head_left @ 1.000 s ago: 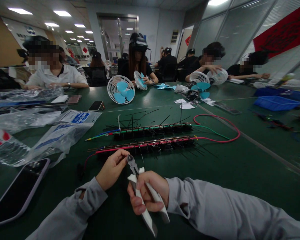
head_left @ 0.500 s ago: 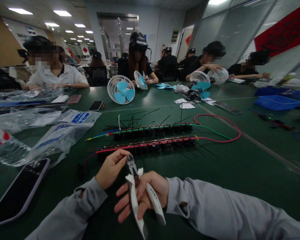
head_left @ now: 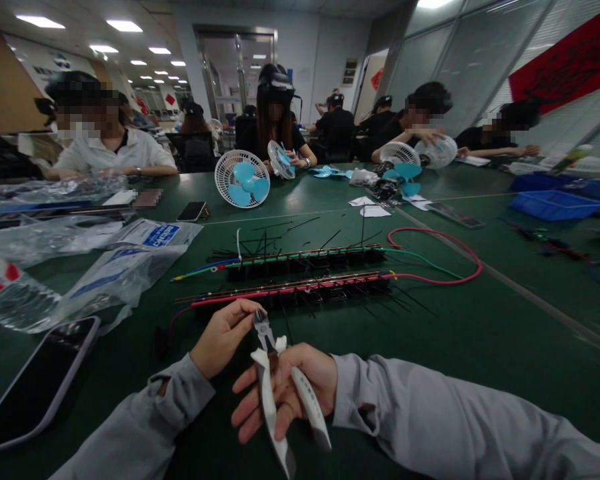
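Observation:
My right hand holds a pair of diagonal cutters with white-and-grey handles, which are spread apart across the palm. The cutter jaws point away from me, at the near side of a strip with a red wire along it and black cable-tie tails sticking out. My left hand is pinched beside the jaws, its fingertips at the strip's near edge; what they grip is too small to make out. Behind lies a second strip with a green wire and many black tails.
A phone and clear plastic bags lie on the left. A red cable loops at right. Farther off are a fan, a small phone, blue trays and several people seated across the green table.
Almost nothing differs. The outstretched fingers of my right hand have shifted very slightly; the cutters and my left hand stay in place.

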The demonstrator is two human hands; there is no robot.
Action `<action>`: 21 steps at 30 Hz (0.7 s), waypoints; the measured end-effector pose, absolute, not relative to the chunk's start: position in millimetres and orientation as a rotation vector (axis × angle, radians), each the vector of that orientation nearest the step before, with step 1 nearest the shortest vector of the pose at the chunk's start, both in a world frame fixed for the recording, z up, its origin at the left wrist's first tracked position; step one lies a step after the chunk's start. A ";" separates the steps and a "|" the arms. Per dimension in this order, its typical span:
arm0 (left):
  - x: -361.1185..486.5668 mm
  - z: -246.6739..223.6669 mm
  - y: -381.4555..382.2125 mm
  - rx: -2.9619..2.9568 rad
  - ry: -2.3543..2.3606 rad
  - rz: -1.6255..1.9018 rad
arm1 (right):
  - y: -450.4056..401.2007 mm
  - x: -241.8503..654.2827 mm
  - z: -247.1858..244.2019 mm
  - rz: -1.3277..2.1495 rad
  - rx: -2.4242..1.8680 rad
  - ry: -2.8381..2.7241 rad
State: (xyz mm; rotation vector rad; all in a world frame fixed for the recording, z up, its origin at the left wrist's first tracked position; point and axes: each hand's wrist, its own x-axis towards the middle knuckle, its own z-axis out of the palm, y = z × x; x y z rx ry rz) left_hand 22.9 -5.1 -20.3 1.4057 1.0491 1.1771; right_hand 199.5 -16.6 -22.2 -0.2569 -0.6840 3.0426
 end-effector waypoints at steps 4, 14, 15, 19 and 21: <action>22.2 -21.2 -4.5 1.414 1.037 1.183 | -16.6 198.6 -21.1 3.050 -0.289 -0.732; 20.7 -22.5 -4.6 1.420 1.040 1.169 | -13.6 201.5 -17.1 3.035 -0.478 -0.688; 20.3 -22.8 -4.4 1.426 1.037 1.168 | -13.7 201.9 -16.1 3.037 -0.490 -0.682; 19.6 -23.2 -4.0 1.433 1.031 1.167 | -15.5 203.3 -12.2 3.050 -0.505 -0.672; 19.7 -22.7 -4.1 1.436 1.027 1.167 | -16.5 203.8 -10.2 3.048 -0.520 -0.673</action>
